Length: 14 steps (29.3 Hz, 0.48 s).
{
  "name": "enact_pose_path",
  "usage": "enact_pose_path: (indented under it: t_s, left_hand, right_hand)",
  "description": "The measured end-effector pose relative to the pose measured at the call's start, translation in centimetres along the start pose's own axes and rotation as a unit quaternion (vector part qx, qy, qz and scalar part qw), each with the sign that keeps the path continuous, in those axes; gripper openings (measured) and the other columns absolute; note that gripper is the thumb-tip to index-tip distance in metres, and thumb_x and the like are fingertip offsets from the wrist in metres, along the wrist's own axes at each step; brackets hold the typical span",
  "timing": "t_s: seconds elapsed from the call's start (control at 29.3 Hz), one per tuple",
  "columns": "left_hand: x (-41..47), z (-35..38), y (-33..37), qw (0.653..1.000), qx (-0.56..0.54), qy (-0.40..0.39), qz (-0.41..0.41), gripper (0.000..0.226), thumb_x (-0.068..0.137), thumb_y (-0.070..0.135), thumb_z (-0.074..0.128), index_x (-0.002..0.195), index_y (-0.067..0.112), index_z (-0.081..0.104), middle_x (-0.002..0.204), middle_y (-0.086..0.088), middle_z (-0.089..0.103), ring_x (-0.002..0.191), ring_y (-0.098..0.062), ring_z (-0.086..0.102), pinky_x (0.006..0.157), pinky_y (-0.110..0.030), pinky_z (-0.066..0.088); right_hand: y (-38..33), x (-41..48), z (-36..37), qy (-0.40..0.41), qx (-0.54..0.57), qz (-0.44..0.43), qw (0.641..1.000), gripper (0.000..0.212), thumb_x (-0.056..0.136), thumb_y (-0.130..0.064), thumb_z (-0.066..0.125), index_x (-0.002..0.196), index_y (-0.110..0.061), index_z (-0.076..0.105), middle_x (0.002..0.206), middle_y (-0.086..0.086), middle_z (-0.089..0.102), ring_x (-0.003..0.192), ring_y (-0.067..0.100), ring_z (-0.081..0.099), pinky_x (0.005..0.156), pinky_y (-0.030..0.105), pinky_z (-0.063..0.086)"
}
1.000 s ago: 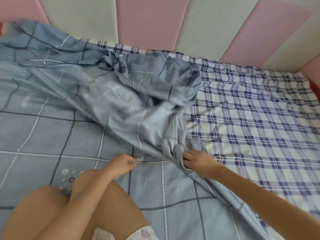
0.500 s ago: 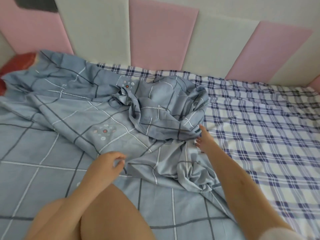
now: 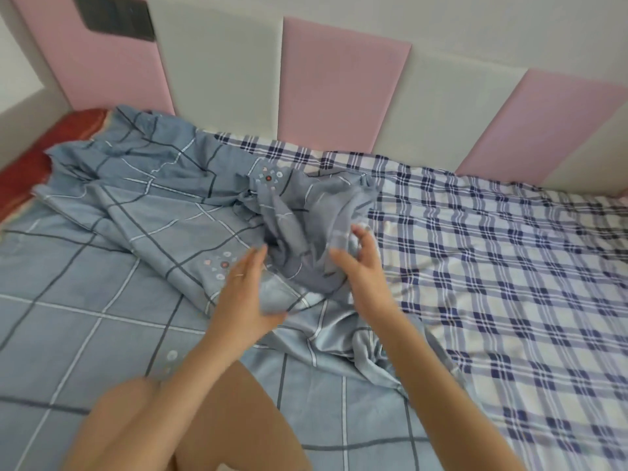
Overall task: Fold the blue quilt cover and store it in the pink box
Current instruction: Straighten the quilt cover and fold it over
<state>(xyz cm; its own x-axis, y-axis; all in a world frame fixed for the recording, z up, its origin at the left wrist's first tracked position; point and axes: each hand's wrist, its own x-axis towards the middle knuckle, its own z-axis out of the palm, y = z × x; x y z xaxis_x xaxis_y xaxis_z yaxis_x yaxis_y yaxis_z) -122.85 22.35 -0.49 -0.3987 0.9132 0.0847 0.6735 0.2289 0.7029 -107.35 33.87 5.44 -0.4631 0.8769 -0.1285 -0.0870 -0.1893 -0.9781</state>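
A bed (image 3: 492,266) in a plaid sheet runs along pink and white wall panels (image 3: 343,86). The blue cover (image 3: 163,212) lies unfolded over the bed's left half, its long axis running from the far left corner towards the person's knees. A crumpled bunch (image 3: 306,226) sits just ahead, between both hands. The left hand (image 3: 243,300) reaches in with straight fingers, holding nothing clearly. The right hand (image 3: 365,280) is nearer the bunch's edge, with half-curled fingers. Blur hides whether they grip. No box is in view.
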Motion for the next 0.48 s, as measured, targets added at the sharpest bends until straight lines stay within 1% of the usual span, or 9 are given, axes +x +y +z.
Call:
enact_pose_path:
  t_s: [0.03,0.07,0.14,0.17,0.24,0.31,0.38,0.44,0.48]
  left_hand:
    - [0.1,0.9,1.4,1.0,0.013,0.016,0.021,0.115,0.053,0.026,0.09,0.147,0.01,0.026,0.149,-0.014,0.031,0.137,-0.029,0.029,0.109,-0.034,0.026]
    - [-0.2,1.7,2.6,0.999,0.02,0.031,0.04,0.113,0.052,0.028,0.09,0.145,0.011,0.028,0.147,-0.014,0.036,0.135,-0.03,0.034,0.107,-0.039,0.031]
    - [-0.9,3.2,4.8,0.996,-0.003,0.058,0.071,0.075,0.065,0.018,0.079,0.131,0.016,0.044,0.127,-0.006,0.056,0.117,-0.027,0.053,0.095,-0.044,0.045]
    - [-1.3,3.4,5.5,0.994,-0.022,0.066,0.081,0.053,0.072,0.011,0.071,0.121,0.017,0.051,0.115,-0.003,0.062,0.105,-0.026,0.059,0.086,-0.044,0.048]
    - [-2.3,3.1,6.3,0.994,-0.03,0.053,0.088,0.035,0.077,0.001,0.061,0.107,0.019,0.058,0.105,0.001,0.064,0.091,-0.024,0.063,0.073,-0.041,0.05]
    - [-3.5,2.4,6.3,0.992,0.009,0.02,0.124,0.038,0.075,-0.008,0.058,0.101,0.019,0.064,0.105,0.002,0.059,0.089,-0.021,0.06,0.066,-0.038,0.049]
    - [-4.6,2.1,5.7,0.985,0.039,-0.06,0.159,0.043,0.071,-0.015,0.054,0.097,0.017,0.068,0.107,0.004,0.055,0.097,-0.018,0.052,0.068,-0.039,0.049]
    - [-5.7,2.0,5.1,0.979,0.047,-0.101,0.168,0.043,0.069,-0.017,0.055,0.091,0.016,0.069,0.1,0.009,0.053,0.1,-0.019,0.048,0.068,-0.043,0.049]
    - [-6.3,2.0,4.7,0.98,0.041,-0.1,0.169,0.04,0.069,-0.017,0.058,0.089,0.017,0.069,0.095,0.012,0.051,0.098,-0.018,0.047,0.068,-0.044,0.049]
  right_hand:
    - [0.2,-2.3,0.1,-0.005,0.009,0.014,1.0,0.04,0.09,-0.004,0.059,0.125,-0.019,0.046,0.091,0.006,0.068,0.083,0.021,0.065,0.075,0.034,0.054]
    - [0.7,-4.6,0.1,-0.007,0.048,0.042,0.998,0.04,0.09,-0.009,0.061,0.126,-0.02,0.048,0.091,0.009,0.068,0.086,0.025,0.064,0.078,0.034,0.052]
    - [1.6,-7.4,-0.4,-0.021,0.135,0.105,0.985,0.037,0.09,-0.009,0.057,0.127,-0.013,0.053,0.103,0.017,0.067,0.093,0.03,0.062,0.082,0.037,0.05]
    - [2.0,-8.3,-0.9,-0.018,0.162,0.132,0.978,0.03,0.092,-0.005,0.052,0.121,-0.007,0.059,0.103,0.019,0.068,0.092,0.029,0.064,0.079,0.034,0.053]
    - [2.2,-9.5,-1.8,0.025,0.163,0.177,0.97,0.025,0.092,0.001,0.045,0.09,-0.003,0.07,0.08,0.014,0.07,0.072,0.02,0.067,0.06,0.025,0.055]
    - [2.2,-10.8,-3.2,0.055,0.091,0.203,0.973,0.037,0.092,0.004,0.044,0.064,-0.006,0.066,0.062,0.008,0.061,0.061,0.018,0.059,0.049,0.022,0.052]
    - [2.5,-11.4,-4.7,0.069,0.001,0.224,0.972,0.029,0.093,0.0,0.046,0.068,-0.007,0.058,0.066,0.009,0.054,0.065,0.018,0.054,0.05,0.024,0.053]
    - [3.4,-11.4,-5.6,0.064,-0.048,0.266,0.961,0.017,0.096,-0.015,0.051,0.083,-0.01,0.062,0.077,0.008,0.064,0.072,0.02,0.062,0.056,0.031,0.056]
    - [3.8,-11.5,-5.6,0.044,-0.042,0.294,0.954,0.021,0.097,-0.027,0.051,0.095,-0.011,0.065,0.085,0.008,0.07,0.079,0.022,0.066,0.063,0.034,0.057]
